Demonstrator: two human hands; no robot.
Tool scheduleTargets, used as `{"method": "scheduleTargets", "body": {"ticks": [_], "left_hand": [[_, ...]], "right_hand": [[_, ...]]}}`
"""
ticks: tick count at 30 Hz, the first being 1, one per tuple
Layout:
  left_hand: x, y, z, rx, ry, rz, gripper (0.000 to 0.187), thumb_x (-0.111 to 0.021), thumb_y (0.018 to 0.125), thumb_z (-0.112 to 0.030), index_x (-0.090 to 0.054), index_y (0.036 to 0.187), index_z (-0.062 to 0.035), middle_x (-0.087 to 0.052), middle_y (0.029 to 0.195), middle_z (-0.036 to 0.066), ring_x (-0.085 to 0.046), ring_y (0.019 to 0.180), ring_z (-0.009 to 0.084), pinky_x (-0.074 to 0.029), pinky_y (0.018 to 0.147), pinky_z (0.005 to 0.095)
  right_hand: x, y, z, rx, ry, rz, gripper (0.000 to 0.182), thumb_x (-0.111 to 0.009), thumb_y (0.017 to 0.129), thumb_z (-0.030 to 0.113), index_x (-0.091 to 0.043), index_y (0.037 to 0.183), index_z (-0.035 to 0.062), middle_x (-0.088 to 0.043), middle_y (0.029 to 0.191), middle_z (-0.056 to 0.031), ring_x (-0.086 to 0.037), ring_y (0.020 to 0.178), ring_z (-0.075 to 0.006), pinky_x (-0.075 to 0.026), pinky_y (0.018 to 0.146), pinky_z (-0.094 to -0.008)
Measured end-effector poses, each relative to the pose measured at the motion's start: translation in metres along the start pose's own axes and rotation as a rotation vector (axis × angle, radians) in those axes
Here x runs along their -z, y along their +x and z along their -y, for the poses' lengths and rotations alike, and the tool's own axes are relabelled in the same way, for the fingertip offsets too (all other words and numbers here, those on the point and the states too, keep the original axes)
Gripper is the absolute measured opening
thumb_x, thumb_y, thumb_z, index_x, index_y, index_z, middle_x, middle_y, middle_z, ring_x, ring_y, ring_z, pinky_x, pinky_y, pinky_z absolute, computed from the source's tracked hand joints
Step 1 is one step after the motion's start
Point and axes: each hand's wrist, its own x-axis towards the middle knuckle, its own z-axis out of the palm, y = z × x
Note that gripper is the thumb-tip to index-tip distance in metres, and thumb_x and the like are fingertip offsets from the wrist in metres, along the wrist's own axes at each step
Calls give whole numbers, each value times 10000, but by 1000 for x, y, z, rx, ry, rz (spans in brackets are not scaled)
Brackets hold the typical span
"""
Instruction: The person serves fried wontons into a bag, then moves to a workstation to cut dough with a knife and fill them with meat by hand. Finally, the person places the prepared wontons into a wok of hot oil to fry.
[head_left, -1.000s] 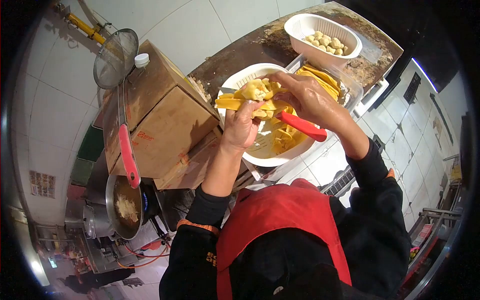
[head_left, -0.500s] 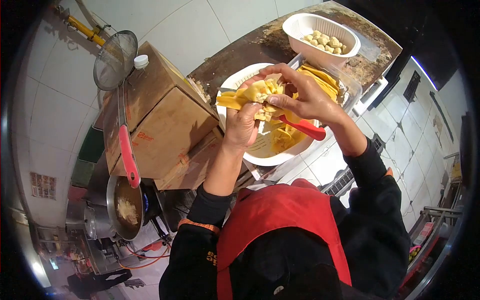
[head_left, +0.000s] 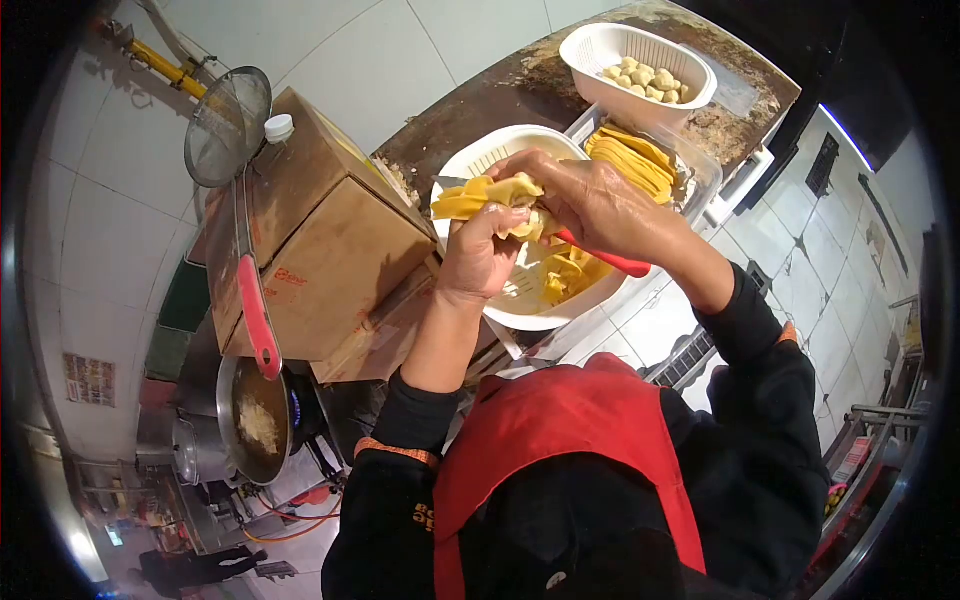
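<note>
Two bare hands show over a white oval plastic basket [head_left: 497, 147] in the head view: the left hand [head_left: 480, 262] has its fingers curled around soft folded yellow sheets [head_left: 463, 201], while the right hand's [head_left: 610, 208] bent fingers touch them, any grip hidden. Beside the basket, a clear rectangular plastic box [head_left: 706, 176] holds flat stacked yellow strips [head_left: 634, 165].

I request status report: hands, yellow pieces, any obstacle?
Left hand gripping yellow pieces. Right hand right up at them, grip unclear. Red handle close beside right hand; no other obstacle visible.
</note>
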Motion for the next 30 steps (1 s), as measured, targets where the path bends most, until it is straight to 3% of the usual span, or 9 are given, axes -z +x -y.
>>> {"method": "scheduleTargets", "body": {"ticks": [3, 4, 8, 16, 21, 25, 26, 29, 30], "left_hand": [[10, 2, 0, 57, 36, -20, 442, -465, 734, -29, -425, 1173, 7, -527, 1039, 85, -561, 889, 178, -523, 642, 313], [4, 1, -4, 48, 10, -12, 431, -469, 733, -21, -433, 1162, 7, -533, 1037, 92, -565, 898, 185, -531, 637, 314], [10, 0, -2, 15, 22, -34, 384, -476, 763, -41, -445, 1142, 12, -547, 1023, 110, -580, 879, 198, -543, 602, 315], [19, 2, 4, -12, 12, -128, 341, -470, 799, -90, -451, 1129, -9, -562, 985, 98, -585, 811, 216, -494, 550, 322], [17, 8, 6, -36, -102, -202, 374, -448, 800, -81, -424, 1168, -17, -512, 1080, 115, -540, 960, 229, -492, 739, 416], [20, 6, -10, 44, -136, 129, 613, -498, 789, -365, -337, 1266, -15, -404, 1249, 172, -449, 1109, 318, -382, 909, 495], [20, 5, -13, 88, -275, 226, 811, -525, 763, -517, -259, 1302, 28, -402, 1257, 195, -418, 1145, 315, -357, 951, 408], [11, 5, -25, 163, -277, 293, 923, -499, 735, -610, -194, 1324, 33, -376, 1270, 221, -416, 1149, 320, -330, 970, 432], [13, 5, -22, 181, -248, 214, 836, -485, 789, -540, -193, 1316, 40, -408, 1233, 227, -454, 1113, 316, -400, 922, 393]], "right_hand": [[1, 6, -11, 82, 207, -126, 417, -589, 790, 136, -395, 1151, 59, -585, 826, -159, -583, 599, -263, -453, 549, -319], [17, 5, -2, -157, 387, 40, 492, -623, 785, 212, -394, 1199, 77, -585, 929, -107, -616, 721, -176, -467, 598, -327], [9, 5, -17, -34, 399, 35, 613, -649, 764, 264, -362, 1271, 77, -574, 998, -107, -610, 798, -164, -478, 668, -286], [3, 11, -10, -30, 238, -28, 453, -626, 777, 192, -429, 1167, 72, -604, 869, -107, -605, 712, -158, -468, 637, -279], [16, 14, -2, -131, 129, 14, 347, -637, 769, 183, -496, 1058, 54, -593, 742, -110, -587, 638, -144, -462, 582, -266], [32, 21, -25, -36, 121, 45, 266, -666, 743, 224, -584, 842, -9, -599, 729, -89, -585, 620, -165, -498, 575, -251], [36, 21, -26, 7, 139, 66, 271, -667, 739, 216, -584, 846, -19, -599, 729, -83, -589, 622, -172, -505, 592, -251], [45, 24, -23, 70, 84, 177, 276, -668, 726, 198, -593, 845, -39, -602, 728, -96, -604, 674, -189, -502, 596, -256], [42, 27, -20, -16, 70, 318, 277, -668, 722, 198, -597, 840, -42, -605, 729, -103, -603, 689, -190, -495, 583, -263]]}}
